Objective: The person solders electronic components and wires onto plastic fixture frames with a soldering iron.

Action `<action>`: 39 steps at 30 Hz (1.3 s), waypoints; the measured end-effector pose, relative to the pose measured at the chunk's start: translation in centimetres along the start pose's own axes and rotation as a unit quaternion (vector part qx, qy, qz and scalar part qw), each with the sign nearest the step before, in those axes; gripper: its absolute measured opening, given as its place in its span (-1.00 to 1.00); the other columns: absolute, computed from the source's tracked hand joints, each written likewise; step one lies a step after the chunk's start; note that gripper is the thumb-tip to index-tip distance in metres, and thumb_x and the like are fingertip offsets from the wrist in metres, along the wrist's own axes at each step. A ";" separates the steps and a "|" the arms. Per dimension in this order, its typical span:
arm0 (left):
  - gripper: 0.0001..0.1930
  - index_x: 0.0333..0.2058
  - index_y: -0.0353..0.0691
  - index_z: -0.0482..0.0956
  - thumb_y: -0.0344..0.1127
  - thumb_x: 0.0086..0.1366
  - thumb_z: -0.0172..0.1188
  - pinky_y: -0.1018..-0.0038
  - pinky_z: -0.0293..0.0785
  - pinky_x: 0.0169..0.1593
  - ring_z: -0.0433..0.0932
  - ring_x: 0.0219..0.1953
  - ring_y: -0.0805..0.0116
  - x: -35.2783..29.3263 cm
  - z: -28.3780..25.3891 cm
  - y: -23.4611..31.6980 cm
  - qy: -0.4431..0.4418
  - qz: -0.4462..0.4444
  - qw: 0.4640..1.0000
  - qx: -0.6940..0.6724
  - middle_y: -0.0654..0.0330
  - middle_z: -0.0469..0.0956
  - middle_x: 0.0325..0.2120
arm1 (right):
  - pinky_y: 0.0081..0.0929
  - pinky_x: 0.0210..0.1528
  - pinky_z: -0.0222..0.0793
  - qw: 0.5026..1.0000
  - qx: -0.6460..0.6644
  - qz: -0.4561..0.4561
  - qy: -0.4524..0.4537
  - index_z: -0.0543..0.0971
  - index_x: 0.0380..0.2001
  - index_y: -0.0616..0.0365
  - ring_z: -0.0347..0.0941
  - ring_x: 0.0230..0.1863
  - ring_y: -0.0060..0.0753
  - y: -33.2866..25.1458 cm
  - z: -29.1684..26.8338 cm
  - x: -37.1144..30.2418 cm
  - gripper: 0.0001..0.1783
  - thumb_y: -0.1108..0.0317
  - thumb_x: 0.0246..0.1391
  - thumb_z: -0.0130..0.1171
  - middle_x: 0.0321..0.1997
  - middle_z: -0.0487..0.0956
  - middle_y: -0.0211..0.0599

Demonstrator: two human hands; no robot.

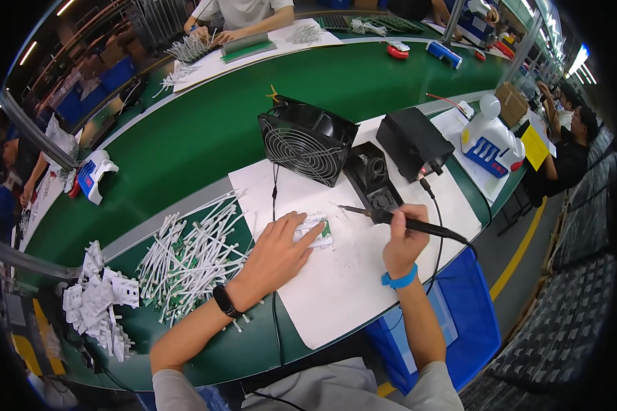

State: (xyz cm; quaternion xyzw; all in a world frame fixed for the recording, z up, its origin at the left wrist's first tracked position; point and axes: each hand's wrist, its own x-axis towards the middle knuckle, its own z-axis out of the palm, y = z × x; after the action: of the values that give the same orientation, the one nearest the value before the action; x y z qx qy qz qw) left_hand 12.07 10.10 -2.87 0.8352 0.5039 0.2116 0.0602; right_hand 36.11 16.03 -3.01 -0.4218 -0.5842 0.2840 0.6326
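On the white sheet [363,274], my left hand [275,252] lies over a white plastic part [321,241], its fingers pressing and holding it. A small green circuit board shows beside my fingertips; the rest is covered by the hand. My right hand [406,241] grips a black soldering iron [432,228] like a pen. Its thin tip points left, just above and right of the part, apart from it. Left of my left hand lies a heap of white cable leads with green boards [185,264]. Farther left is a pile of white plastic parts [101,301].
A black fan with a wire guard [307,144] stands beyond my hands. Right of it are a black iron stand [373,178], a black power box [415,140] and a white bottle [490,140]. A blue bin [469,308] sits below the table edge. Across the green belt [206,109], another person handles cables.
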 end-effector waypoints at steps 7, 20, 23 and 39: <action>-0.41 0.26 -0.09 0.47 -0.33 0.22 0.31 0.21 0.41 0.17 0.44 0.18 -0.02 -0.1 -0.3 0.1 0.009 -0.001 0.999 0.037 -0.05 0.44 0.12 | -0.73 -0.46 0.14 0.998 0.012 0.005 -0.059 0.45 -0.29 0.16 0.22 -0.48 -0.81 0.7 0.7 -0.2 -0.90 0.48 0.29 0.18 -0.45 0.40 -0.55; -0.42 0.25 -0.08 0.49 -0.34 0.21 0.32 0.21 0.40 0.18 0.44 0.19 0.00 0.3 -1.3 -0.2 0.015 0.010 0.998 0.054 -0.02 0.45 0.12 | -0.74 -0.48 0.09 0.996 0.031 0.011 -0.078 0.46 -0.30 0.15 0.21 -0.51 -0.81 0.3 1.4 0.2 -0.88 0.42 0.31 0.19 -0.48 0.40 -0.57; -0.42 0.25 -0.07 0.49 -0.34 0.21 0.32 0.21 0.39 0.19 0.44 0.20 0.00 0.5 -1.5 -0.2 0.012 0.011 0.999 0.052 -0.03 0.45 0.12 | -0.73 -0.48 0.09 0.996 0.035 0.013 -0.080 0.47 -0.30 0.15 0.20 -0.51 -0.81 0.3 1.5 0.3 -0.89 0.42 0.31 0.19 -0.49 0.40 -0.57; -0.42 0.24 -0.08 0.50 -0.37 0.20 0.32 0.20 0.41 0.20 0.44 0.21 -0.02 0.4 -2.2 -0.6 0.016 0.014 0.998 0.060 -0.04 0.44 0.13 | -0.69 -0.48 0.08 0.993 0.046 -0.016 -0.107 0.43 -0.32 0.15 0.17 -0.52 -0.78 0.7 1.7 0.3 -0.86 0.45 0.27 0.21 -0.49 0.43 -0.53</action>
State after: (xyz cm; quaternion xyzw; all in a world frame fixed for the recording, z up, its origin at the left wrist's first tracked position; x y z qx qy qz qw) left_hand 10.86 10.52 -0.94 0.8409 0.5048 0.1950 -0.0013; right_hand 34.60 16.99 -3.56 -0.3501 -0.6411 0.3441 0.5900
